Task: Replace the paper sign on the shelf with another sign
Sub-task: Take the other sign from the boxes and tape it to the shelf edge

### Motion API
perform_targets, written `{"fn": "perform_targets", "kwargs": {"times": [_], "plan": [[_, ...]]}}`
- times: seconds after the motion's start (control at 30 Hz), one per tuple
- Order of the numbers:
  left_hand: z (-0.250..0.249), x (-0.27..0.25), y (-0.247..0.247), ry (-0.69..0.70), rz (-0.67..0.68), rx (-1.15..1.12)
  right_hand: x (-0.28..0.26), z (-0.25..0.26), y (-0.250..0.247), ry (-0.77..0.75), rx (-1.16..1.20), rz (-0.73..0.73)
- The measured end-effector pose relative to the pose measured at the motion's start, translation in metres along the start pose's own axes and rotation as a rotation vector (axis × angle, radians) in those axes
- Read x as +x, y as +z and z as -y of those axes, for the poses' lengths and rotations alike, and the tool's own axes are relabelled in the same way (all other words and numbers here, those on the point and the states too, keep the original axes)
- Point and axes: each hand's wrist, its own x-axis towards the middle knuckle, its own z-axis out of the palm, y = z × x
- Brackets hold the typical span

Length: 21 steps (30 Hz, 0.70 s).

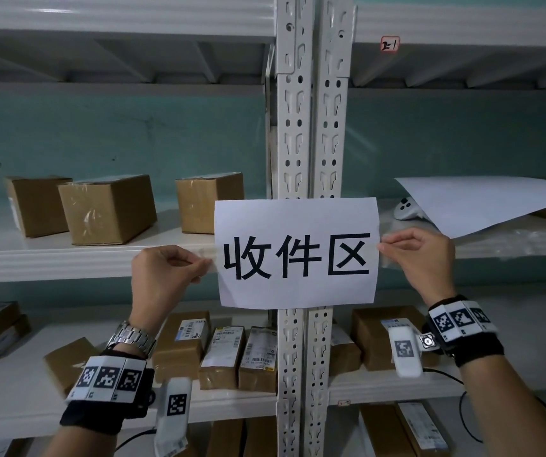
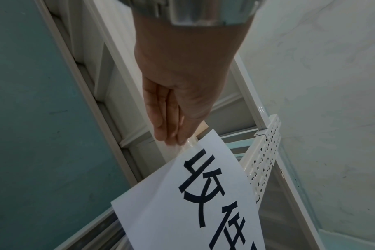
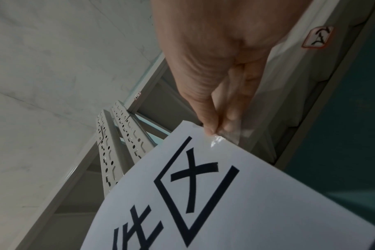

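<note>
Tape tabs at both edges of the sign, pinched by left hand and right hand, keep it level across the upright for sticking.

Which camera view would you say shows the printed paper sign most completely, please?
The head view: the whole paper sign faces the camera with all three characters readable, in front of the shelf uprights, the left hand and right hand pinching its side edges. Each wrist view shows only the end of the sign near its hand, at a slant, with the characters cut off.
</note>
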Motion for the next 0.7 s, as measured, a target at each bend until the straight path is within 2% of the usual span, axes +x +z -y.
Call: {"fn": "perform_targets", "kwargs": {"times": [0.27, 0.47, 0.7], "plan": [[-0.0029, -0.0007, -0.0017, 0.067, -0.064, 0.181, 0.0020, -0.0023, -0.0042, 0.004, -0.033, -0.021], [-0.0039, 0.0001, -0.0059, 0.040, -0.027, 0.084, 0.0013, -0.0032, -0.0033, -0.044, -0.070, -0.037], [-0.0019, -0.0012, -0.0047, 0.064, -0.169, -0.016, 0.0013, -0.0061, -0.0022, -0.063, -0.073, -0.042]]}}
